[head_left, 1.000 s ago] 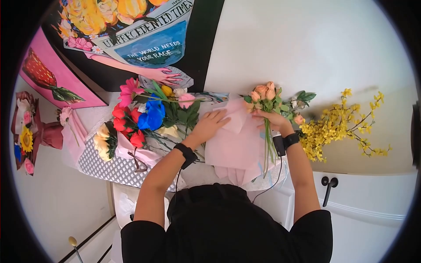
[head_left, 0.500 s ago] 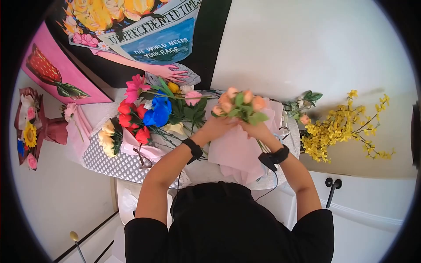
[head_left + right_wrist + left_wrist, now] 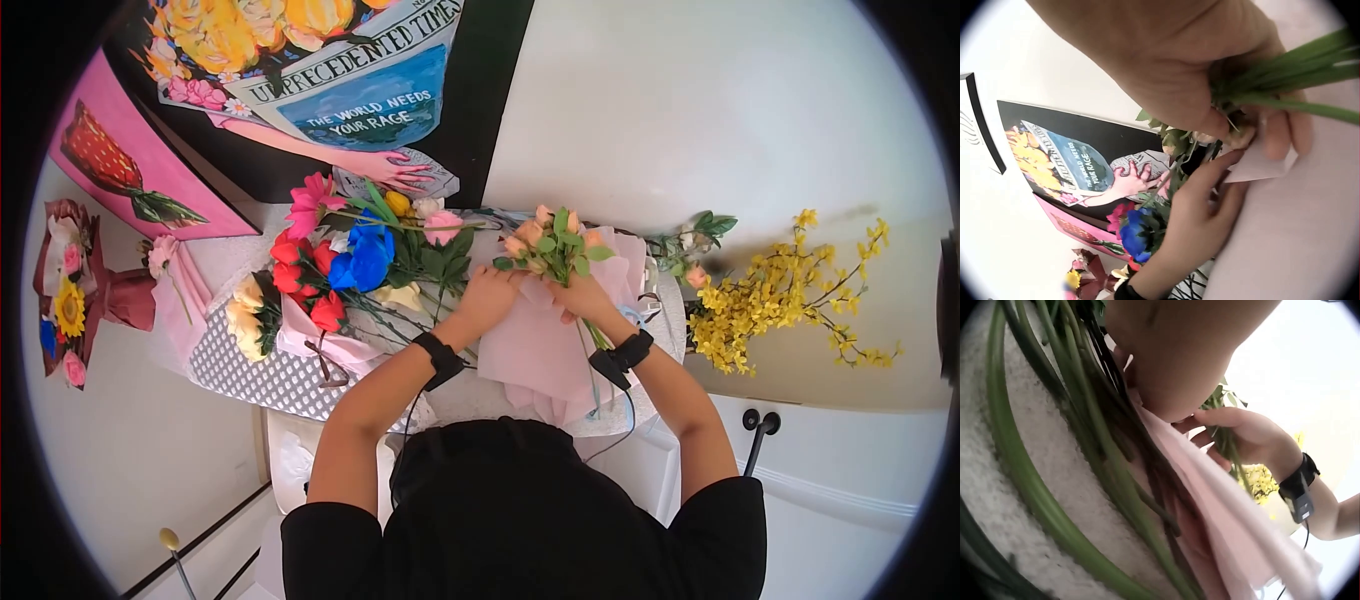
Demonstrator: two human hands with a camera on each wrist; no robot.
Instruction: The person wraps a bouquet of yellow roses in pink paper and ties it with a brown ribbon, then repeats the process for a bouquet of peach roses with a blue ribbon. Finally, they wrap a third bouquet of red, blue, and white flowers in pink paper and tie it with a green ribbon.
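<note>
Your head view looks down from above the near edge of the worktop (image 3: 455, 402); up close, your left wrist view faces your right hand (image 3: 1244, 432), your right wrist view your left hand (image 3: 1194, 215) and the painting (image 3: 1088, 161), which the head view shares.

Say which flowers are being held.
The peach rose bunch, its stems gripped by the right hand over the pink paper; the red flowers, blue flower and yellow sprays are unheld.

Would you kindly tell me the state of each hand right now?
Left hand: appears closed, pinching the pink paper.
Right hand: closed, gripping the peach roses by their stems.
</note>
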